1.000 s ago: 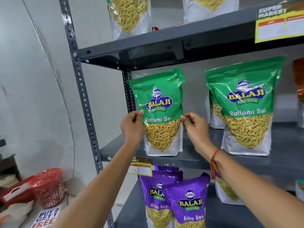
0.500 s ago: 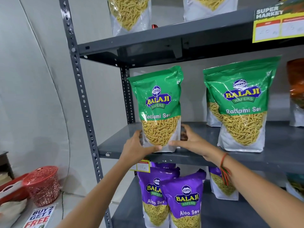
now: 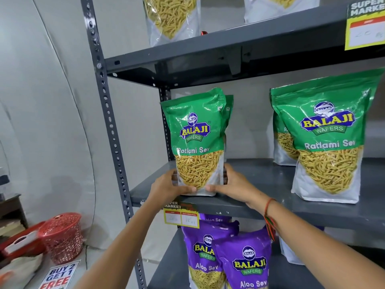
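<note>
A green Ratlami Sev pouch (image 3: 195, 138) stands upright at the left end of the middle grey shelf (image 3: 260, 184). My left hand (image 3: 166, 187) grips its lower left edge, thumb across the front of the base. My right hand (image 3: 231, 184) grips its lower right edge, thumb on the front and fingers behind. A second green pouch (image 3: 229, 105) peeks out just behind it.
Two more green Ratlami Sev pouches (image 3: 331, 142) stand to the right on the same shelf. Purple Aloo Sev pouches (image 3: 243, 261) fill the shelf below, and pouches sit on the top shelf (image 3: 229, 46). A red basket (image 3: 62, 236) and a "Buy 2 Get 1 Free" sign (image 3: 58, 276) lie at lower left.
Both hands slid down from the pouch's middle sides to its base. The pouch stands a little farther back, and the pouch behind it now shows.
</note>
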Tool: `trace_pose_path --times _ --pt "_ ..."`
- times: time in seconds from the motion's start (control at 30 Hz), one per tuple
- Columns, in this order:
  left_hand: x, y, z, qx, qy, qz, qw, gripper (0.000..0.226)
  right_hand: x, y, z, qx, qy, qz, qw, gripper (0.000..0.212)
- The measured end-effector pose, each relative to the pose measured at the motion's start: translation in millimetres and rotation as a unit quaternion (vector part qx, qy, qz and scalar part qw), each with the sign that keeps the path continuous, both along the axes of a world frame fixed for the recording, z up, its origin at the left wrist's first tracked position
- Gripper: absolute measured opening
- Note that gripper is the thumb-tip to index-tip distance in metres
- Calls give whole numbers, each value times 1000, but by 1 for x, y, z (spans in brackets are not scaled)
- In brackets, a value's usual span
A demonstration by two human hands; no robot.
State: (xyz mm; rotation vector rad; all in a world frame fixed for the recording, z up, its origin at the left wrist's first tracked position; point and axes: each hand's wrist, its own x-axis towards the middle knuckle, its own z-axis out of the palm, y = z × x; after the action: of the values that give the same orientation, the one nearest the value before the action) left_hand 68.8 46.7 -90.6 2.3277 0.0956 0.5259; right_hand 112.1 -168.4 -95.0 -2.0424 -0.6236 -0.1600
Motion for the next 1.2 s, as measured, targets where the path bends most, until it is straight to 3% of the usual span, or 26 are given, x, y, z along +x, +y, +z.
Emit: trace_pose_path --times 0.2,0.3,0.47,0.67,0.83,0.97,1.2 --pt "13 15 2 -16 32 -6 999 85 11 12 -2 1 3 -11 1000 83" --pt "9 15 2 -6 42 1 999 79 8 12 -2 -7 1 -13 1000 87" --pt "-15 6 -4 -51 -23 41 998 86 -7 6 -5 44 -16 -38 998 95" --pt "-69 -23 -23 -72 -127 75 986 65 -66 -17 -7 195 -111 -94 970 60" --pt "-108 -61 -68 -87 -121 50 988 40 -117 -50 -36 209 -147 -93 962 39" --pt "-124 -90 -124 -120 -57 45 990 37 -132 -83 -89 184 -81 -121 972 31" --pt "-115 -125 -222 -131 128 46 982 40 -113 -127 -214 124 157 -146 969 28"
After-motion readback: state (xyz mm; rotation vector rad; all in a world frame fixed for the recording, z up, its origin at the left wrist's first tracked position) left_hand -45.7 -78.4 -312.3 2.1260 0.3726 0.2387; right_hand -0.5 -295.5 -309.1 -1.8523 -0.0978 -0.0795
